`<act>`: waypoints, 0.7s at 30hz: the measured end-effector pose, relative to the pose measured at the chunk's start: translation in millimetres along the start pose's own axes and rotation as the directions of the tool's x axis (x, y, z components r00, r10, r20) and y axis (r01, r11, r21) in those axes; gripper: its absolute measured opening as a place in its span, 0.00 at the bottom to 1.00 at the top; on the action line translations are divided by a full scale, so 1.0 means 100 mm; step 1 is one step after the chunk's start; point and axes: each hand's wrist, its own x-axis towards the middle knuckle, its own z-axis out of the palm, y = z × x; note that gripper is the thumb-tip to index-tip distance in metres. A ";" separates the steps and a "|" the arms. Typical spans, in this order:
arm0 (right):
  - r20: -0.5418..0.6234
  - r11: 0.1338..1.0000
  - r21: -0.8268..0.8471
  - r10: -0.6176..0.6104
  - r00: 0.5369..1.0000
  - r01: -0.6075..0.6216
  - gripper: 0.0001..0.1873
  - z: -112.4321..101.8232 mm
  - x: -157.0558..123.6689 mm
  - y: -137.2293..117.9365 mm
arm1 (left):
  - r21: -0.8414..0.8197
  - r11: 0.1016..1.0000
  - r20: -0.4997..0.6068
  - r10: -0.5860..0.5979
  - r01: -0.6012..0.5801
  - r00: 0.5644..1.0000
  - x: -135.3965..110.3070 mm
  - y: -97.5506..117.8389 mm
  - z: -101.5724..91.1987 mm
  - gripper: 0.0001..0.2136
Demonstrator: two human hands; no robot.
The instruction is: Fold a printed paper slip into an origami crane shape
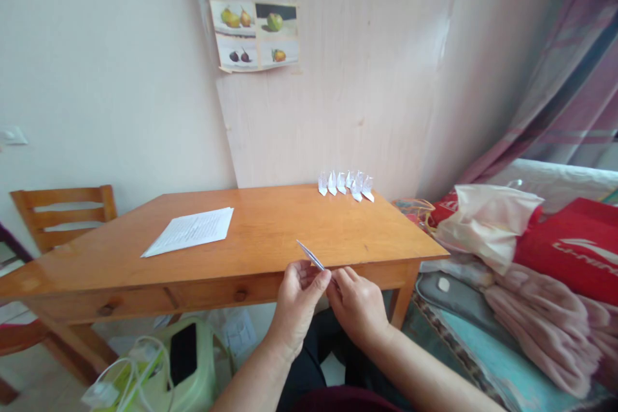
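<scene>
left hand [300,293], right hand [358,301]: folded paper [311,255] | 2 drawers [205,299]: closed, contents hidden

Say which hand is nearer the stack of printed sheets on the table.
Left. The left hand is to the right of the printed sheets and closer to the camera; the right hand is beside the left, farther right and farther from the sheets.

Soft daylight from the right glares on the wall panel [333,109]; edges look stretched.

Sheets [189,232] on table [275,225], left — folded pieces [341,183] at right rear — held paper [309,254] near front
</scene>
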 end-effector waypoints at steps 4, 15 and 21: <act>0.022 0.986 -0.111 -0.125 0.992 0.127 0.12 0.04 -0.07 -0.06 | 0.040 0.999 -0.110 0.004 0.001 0.994 0.03 -0.04 -0.02 0.19; 0.140 0.991 0.092 -0.108 0.984 0.095 0.19 -0.02 -0.16 -0.06 | -0.014 0.994 -0.095 -0.112 0.111 0.989 0.09 -0.07 -0.19 0.19; 0.190 0.767 0.565 0.238 0.953 -0.304 0.15 0.04 -0.09 0.05 | -0.027 0.993 0.008 -0.117 0.117 0.993 0.06 -0.02 -0.19 0.18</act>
